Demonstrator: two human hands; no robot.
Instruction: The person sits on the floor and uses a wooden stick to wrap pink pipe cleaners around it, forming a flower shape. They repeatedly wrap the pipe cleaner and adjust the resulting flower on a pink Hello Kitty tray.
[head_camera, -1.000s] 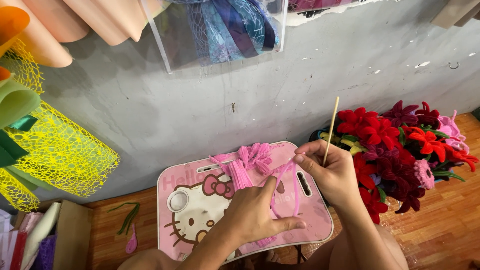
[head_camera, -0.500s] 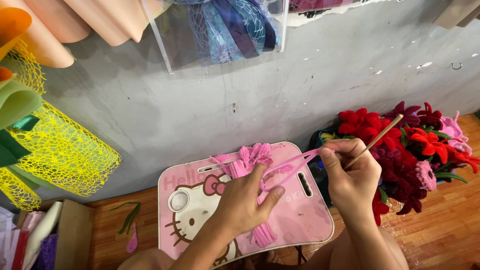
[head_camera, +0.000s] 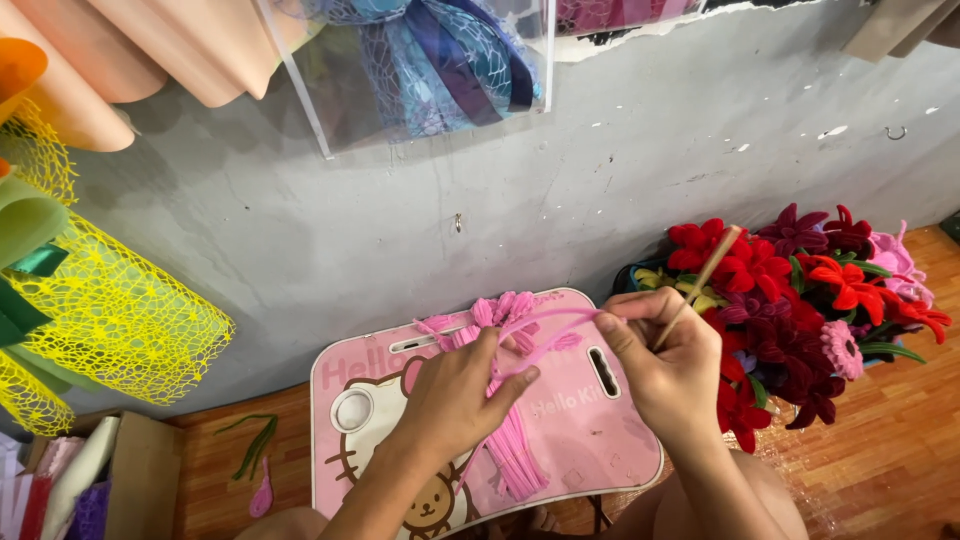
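Left hand (head_camera: 455, 395) presses the pink pipe-cleaner bundle (head_camera: 510, 440) onto the pink lap desk (head_camera: 600, 440), grip pinching it. Right hand (head_camera: 665, 365) pinches a pink strand (head_camera: 555, 320) and a wooden stick (head_camera: 700, 285).

Lap tray (head_camera: 600, 440) in front of wall (head_camera: 560, 190); pipe-cleaner bundle (head_camera: 515, 450) on tray, flower bunch (head_camera: 800, 300) to its right, mesh roll (head_camera: 110, 320) at left.
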